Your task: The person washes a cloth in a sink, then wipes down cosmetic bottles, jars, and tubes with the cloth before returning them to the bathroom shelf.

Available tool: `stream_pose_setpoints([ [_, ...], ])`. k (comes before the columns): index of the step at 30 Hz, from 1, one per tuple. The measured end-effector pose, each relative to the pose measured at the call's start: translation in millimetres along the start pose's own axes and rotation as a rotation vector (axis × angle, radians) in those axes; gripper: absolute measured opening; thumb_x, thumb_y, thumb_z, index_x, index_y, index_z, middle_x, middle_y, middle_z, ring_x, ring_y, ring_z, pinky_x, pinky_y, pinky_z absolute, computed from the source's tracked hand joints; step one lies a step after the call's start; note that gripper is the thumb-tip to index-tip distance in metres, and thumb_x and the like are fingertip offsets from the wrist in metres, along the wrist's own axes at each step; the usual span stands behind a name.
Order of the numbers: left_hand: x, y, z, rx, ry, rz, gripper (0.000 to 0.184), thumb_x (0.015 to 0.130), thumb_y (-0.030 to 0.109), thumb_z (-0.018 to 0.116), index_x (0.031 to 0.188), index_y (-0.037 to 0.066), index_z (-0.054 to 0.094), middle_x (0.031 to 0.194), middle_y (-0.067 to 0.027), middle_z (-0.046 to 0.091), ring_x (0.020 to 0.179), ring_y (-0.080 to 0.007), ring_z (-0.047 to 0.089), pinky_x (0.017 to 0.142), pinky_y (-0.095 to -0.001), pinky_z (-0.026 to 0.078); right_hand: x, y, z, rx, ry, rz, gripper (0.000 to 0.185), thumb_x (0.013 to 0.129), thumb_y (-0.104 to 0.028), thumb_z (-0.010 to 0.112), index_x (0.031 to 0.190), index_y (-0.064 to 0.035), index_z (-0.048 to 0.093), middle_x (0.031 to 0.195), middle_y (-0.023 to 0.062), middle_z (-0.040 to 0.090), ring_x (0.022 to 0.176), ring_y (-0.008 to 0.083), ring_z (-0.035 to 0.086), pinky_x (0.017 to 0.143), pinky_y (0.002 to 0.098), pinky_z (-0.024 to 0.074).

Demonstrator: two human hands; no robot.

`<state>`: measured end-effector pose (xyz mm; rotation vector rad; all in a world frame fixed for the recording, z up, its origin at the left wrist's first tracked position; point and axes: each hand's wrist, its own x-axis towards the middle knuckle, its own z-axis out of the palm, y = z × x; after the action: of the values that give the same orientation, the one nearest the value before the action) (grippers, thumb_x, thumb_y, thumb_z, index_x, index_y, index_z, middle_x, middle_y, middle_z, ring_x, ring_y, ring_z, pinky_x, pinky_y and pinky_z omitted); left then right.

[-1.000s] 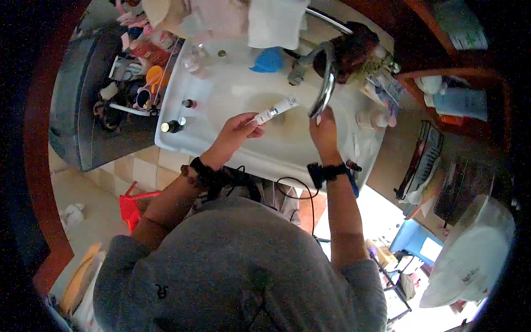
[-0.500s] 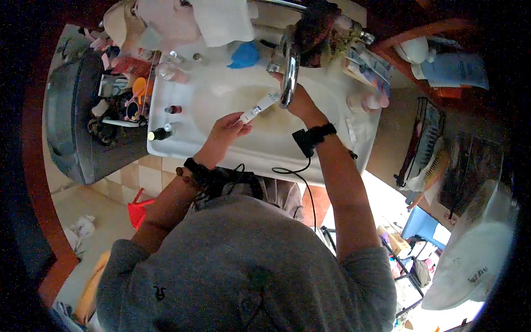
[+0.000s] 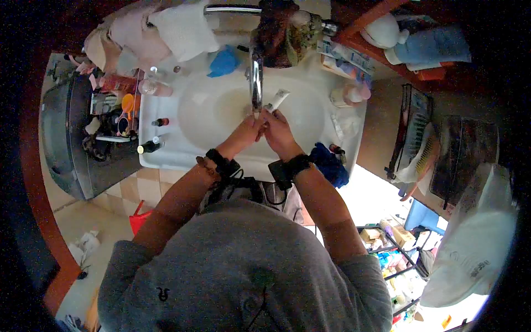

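Observation:
A white tube (image 3: 280, 98) with dark print slants up and to the right above the sink basin. My right hand (image 3: 280, 134) is closed, with its fingers round the tube's lower end. Against those fingers my left hand (image 3: 241, 137) is closed too, its fingertips meeting the right ones; what they pinch is hidden. Both hands are over the near part of the white sink (image 3: 166, 99). Just above the meeting fingers hangs the spout of the chrome faucet (image 3: 256, 83).
On the sink's left rim stand a dark bottle (image 3: 148, 147), a small red-capped bottle (image 3: 161, 122) and a pinkish bottle (image 3: 155, 87). A blue crumpled item (image 3: 224, 62) lies at the back. Dark blue cloth (image 3: 330, 166) hangs by the right front edge. A pump bottle (image 3: 349, 95) stands right.
My right hand has come down from the faucet to the tube. My left hand has moved right to meet it. The view has shifted, and the dark blue cloth now shows.

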<state>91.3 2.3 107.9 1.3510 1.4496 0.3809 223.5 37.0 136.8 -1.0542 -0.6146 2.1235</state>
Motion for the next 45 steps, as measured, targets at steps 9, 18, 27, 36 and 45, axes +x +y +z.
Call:
stream_pose_setpoints([
  [9,-68.6,6.7,-6.6,0.038,-0.055,0.213,0.053,0.079,-0.013,0.041,0.130,0.002,0.040,0.110,-0.0160,0.057,0.096,-0.0251,0.059,0.082,-0.0336,0.048,48.5,11.7,-2.1,0.328,0.161,0.123,0.055,0.089,-0.058,0.050,0.085,-0.0027,0.052,0.069,0.0103,0.054,0.066,0.0246,0.060,0.059,0.0359,0.0539],
  [18,-45.6,10.4,-23.8,-0.543,0.070,-0.188,0.044,0.099,0.027,0.041,0.138,0.007,0.035,0.082,0.0004,0.050,0.070,-0.0132,0.050,0.061,-0.0279,0.044,18.4,11.2,22.5,0.065,0.000,0.100,0.028,0.090,-0.026,0.062,0.095,0.0008,0.055,0.088,0.0129,0.062,0.080,0.0273,0.065,0.061,0.0387,0.0552],
  [27,-76.6,-7.8,-34.2,-0.066,0.222,-0.010,0.027,0.099,0.025,0.042,0.114,0.002,0.045,0.084,-0.0147,0.058,0.075,-0.0299,0.061,0.065,-0.0403,0.047,99.2,-2.2,-26.6,-0.958,-0.186,-0.126,0.034,0.093,-0.032,0.048,0.087,-0.0033,0.066,0.076,0.0085,0.067,0.073,0.0206,0.066,0.069,0.0338,0.0523],
  [36,-107.0,-25.8,-47.6,0.128,0.419,0.001,0.022,0.096,0.022,0.048,0.109,0.004,0.047,0.093,-0.0156,0.059,0.088,-0.0351,0.059,0.067,-0.0426,0.046,135.0,-18.5,-17.1,-1.242,-0.280,-0.619,0.027,0.088,-0.013,0.052,0.112,-0.0019,0.057,0.107,0.0185,0.063,0.096,0.0330,0.061,0.084,0.0405,0.0483],
  [45,-108.0,-48.3,-36.0,0.574,0.609,-0.095,0.020,0.093,0.021,0.051,0.111,0.011,0.051,0.103,-0.0088,0.058,0.103,-0.0291,0.057,0.092,-0.0660,0.035,15.3,-30.0,-21.0,-1.760,-0.272,0.069,0.050,0.086,-0.027,0.061,0.131,-0.0078,0.048,0.128,0.0185,0.053,0.125,0.0313,0.045,0.105,0.0396,0.0354],
])
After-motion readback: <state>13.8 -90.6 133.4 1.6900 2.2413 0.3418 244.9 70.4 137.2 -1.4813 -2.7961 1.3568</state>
